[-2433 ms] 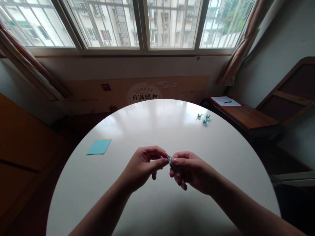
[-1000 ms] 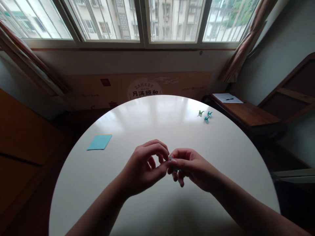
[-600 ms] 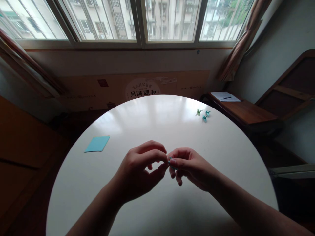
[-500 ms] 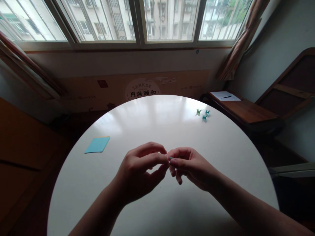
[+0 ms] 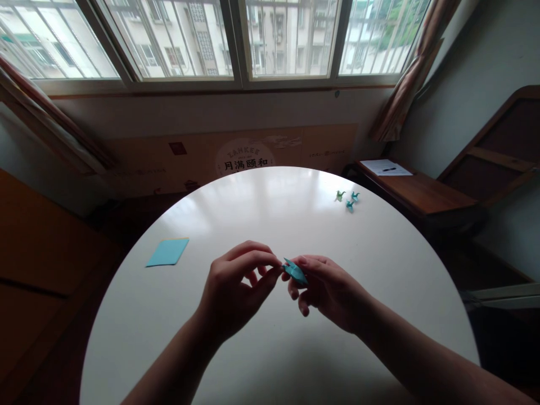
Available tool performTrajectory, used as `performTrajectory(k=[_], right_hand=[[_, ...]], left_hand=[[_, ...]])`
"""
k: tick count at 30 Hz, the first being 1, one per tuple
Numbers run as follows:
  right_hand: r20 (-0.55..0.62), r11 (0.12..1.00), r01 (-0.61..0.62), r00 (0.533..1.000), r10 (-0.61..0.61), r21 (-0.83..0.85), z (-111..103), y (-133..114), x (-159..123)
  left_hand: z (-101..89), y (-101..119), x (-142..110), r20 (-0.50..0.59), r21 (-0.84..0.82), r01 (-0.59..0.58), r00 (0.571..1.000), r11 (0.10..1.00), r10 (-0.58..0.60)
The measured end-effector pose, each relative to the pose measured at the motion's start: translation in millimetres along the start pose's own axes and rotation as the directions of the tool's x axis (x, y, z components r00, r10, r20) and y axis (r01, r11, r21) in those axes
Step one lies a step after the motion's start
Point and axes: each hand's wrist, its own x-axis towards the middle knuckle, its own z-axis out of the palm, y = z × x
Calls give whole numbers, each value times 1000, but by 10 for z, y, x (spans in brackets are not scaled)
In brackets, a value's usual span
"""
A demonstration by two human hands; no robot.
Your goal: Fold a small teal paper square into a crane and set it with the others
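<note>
A small teal origami crane, its paper folded into narrow points, is held between both hands above the white round table. My left hand pinches its left tip between thumb and fingers. From the other side, my right hand grips the crane's body, with the lower fingers curled beneath. Part of the paper is hidden behind the right fingers. Farther off on the table stand three finished paper cranes: a green one, a teal one and another teal one.
At the table's left lies a stack of square blue paper. A brown wooden chair beyond the right edge bears a white sheet with a pen. A printed cardboard panel stands behind the table, below the barred window.
The folded paper, mostly hidden by the fingers before, now shows between the hands. My left hand has shifted slightly left, and the right fingers have changed their hold.
</note>
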Motion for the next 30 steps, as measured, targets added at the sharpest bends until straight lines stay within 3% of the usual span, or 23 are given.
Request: performTrajectory(k=[14, 20, 30], right_hand=[[-38, 996, 23, 999, -26, -82, 5, -4, 14], [-51, 990, 22, 998, -29, -139, -9, 27, 10], [-60, 996, 27, 998, -32, -91, 8, 76, 9]], left_hand=[[-13, -56, -22, -20, -14, 65, 998, 998, -65], [0, -43, -24, 8, 1, -10, 1000, 1000, 10], [2, 28, -34, 10, 79, -145, 989, 986, 144]])
